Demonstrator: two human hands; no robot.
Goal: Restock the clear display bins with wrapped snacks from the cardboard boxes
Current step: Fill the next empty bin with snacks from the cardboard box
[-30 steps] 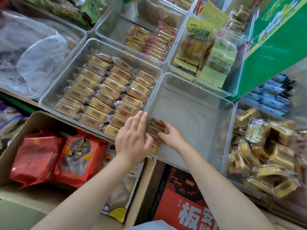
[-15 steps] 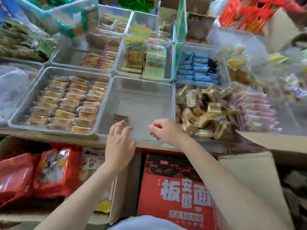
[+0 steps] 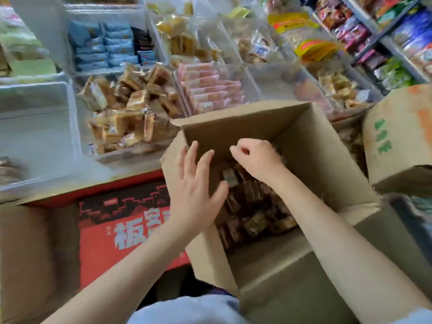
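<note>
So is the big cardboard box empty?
No, the cardboard box has dark wrapped snacks piled at its bottom.

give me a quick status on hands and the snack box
Left hand open, over the open cardboard box. Right hand curled down among the wrapped snacks, grip unclear. Nothing in the way.

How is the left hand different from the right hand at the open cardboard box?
The left hand has straight, spread fingers; the right hand has curled fingers. The left hand is at the near left wall of the cardboard box; the right hand reaches deeper, above the dark wrapped snacks. Neither plainly holds a snack.
</note>
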